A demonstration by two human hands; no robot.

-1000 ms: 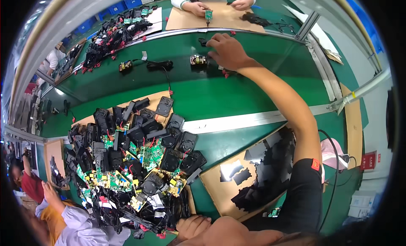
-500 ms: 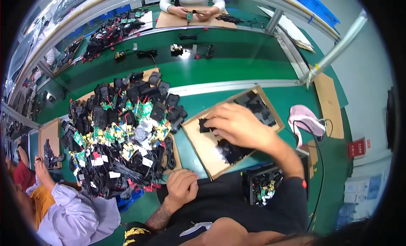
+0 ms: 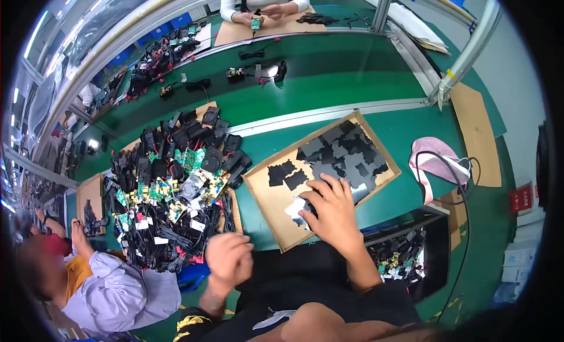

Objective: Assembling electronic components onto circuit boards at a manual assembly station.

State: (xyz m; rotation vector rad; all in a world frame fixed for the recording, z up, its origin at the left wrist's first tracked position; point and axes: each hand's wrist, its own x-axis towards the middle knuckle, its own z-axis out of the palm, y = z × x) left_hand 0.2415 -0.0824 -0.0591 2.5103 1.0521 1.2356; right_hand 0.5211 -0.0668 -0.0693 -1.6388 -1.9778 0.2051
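A shallow cardboard tray point(image 3: 264, 215) in front of me holds many thin, flat black cut-out pieces point(image 3: 341, 154), most of them heaped on its far right side. Two black pieces point(image 3: 288, 174) lie apart on its left. My right hand point(image 3: 333, 215) is over the near part of the tray, fingers spread and bent down at the edge of the heap, with nothing visible in its grasp. Shiny light reflects off pieces beside the thumb. My left hand point(image 3: 229, 260), slightly blurred, hovers with curled fingers by the table's near edge; I see nothing in it.
A big pile of black housings, circuit boards and cables point(image 3: 176, 189) covers the left. A pink mesh cloth item point(image 3: 437, 166) lies right, near a black cable. Below the tray sits a black bin point(image 3: 405, 254) of boards. Co-workers sit across point(image 3: 264, 1) and left point(image 3: 117, 295).
My right hand has left the black piece it was touching at the tray's left and come nearer to me. My left hand has shifted left. The view has turned slightly.
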